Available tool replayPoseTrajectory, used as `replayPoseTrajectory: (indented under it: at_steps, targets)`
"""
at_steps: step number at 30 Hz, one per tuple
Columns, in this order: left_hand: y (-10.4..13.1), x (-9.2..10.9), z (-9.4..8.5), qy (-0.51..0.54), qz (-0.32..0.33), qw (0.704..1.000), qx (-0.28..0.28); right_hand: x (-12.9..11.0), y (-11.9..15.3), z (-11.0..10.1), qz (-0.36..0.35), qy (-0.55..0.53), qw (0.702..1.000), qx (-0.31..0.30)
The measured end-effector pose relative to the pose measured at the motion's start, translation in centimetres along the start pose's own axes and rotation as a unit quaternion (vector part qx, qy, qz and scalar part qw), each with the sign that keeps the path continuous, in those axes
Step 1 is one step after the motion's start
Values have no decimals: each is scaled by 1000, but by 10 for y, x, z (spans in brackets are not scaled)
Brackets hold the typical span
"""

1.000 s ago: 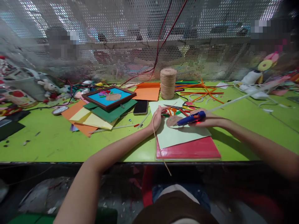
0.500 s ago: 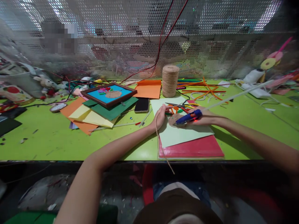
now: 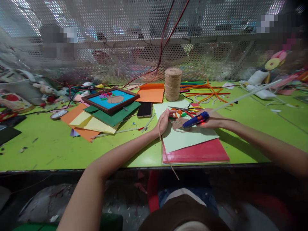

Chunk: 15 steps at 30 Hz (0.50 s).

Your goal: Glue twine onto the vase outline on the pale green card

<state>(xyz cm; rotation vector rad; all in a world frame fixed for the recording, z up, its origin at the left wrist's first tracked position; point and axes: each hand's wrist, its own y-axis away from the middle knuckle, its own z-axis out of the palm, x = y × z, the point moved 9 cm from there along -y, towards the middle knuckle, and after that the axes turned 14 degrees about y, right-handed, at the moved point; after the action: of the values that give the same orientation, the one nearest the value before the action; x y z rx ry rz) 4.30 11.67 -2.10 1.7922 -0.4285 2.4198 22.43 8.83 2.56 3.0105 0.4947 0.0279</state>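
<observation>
My right hand [image 3: 211, 119] grips a blue hot glue gun [image 3: 196, 119] with a long clear glue stick out of its back. The gun's nozzle points at a flat piece coiled from jute twine [image 3: 178, 124], lying on a pale green sheet [image 3: 192, 139]. My left hand [image 3: 164, 122] is closed beside that piece. A loose strand of twine [image 3: 166, 152] runs from it, down past the table edge. Orange and green bits lie just beyond the coiled piece, near scissors [image 3: 179, 108] with red handles.
A jute twine spool [image 3: 173, 85] stands behind the sheet. To the left are a phone [image 3: 144, 109], a framed blue picture [image 3: 112, 98] and coloured papers [image 3: 96, 122]. Orange pipe cleaners [image 3: 214, 91] lie at the back right. Perforated metal [image 3: 134, 51] closes off the far side.
The glue gun's nozzle has shifted slightly to the right, uncovering more of the coiled twine piece. The view has turned a little. My left hand stays beside the piece.
</observation>
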Motion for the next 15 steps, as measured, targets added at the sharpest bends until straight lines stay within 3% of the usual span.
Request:
replayPoseTrajectory:
  at_steps: [15]
  targets:
    - [-2,-5,-2,-18,2,1000,1,20,10,1,35,-11,999,2]
